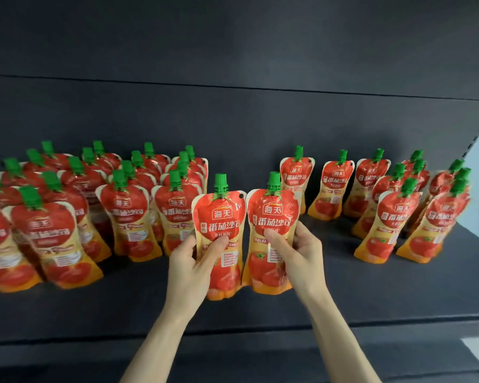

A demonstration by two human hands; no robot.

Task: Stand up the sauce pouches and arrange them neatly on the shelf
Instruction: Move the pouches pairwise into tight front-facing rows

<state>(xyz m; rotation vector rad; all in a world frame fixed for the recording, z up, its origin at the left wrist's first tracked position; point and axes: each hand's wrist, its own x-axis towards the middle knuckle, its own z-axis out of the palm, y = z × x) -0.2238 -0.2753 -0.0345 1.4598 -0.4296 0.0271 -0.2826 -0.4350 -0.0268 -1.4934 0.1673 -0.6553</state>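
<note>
While fingers (219, 244) clasp their middles, pouches (219, 214) stand.

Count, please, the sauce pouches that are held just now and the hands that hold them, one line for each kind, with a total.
Held sauce pouches: 2, the left pouch and the right pouch
Hands: 2, the left hand and the right hand
Total: 4
The standing pouches on the shelf overlap too much for an exact count.

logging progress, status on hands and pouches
Left hand grips left pouch, right hand grips right pouch. Both upright, side by side, between left group and right group. Nothing blocking.
</note>
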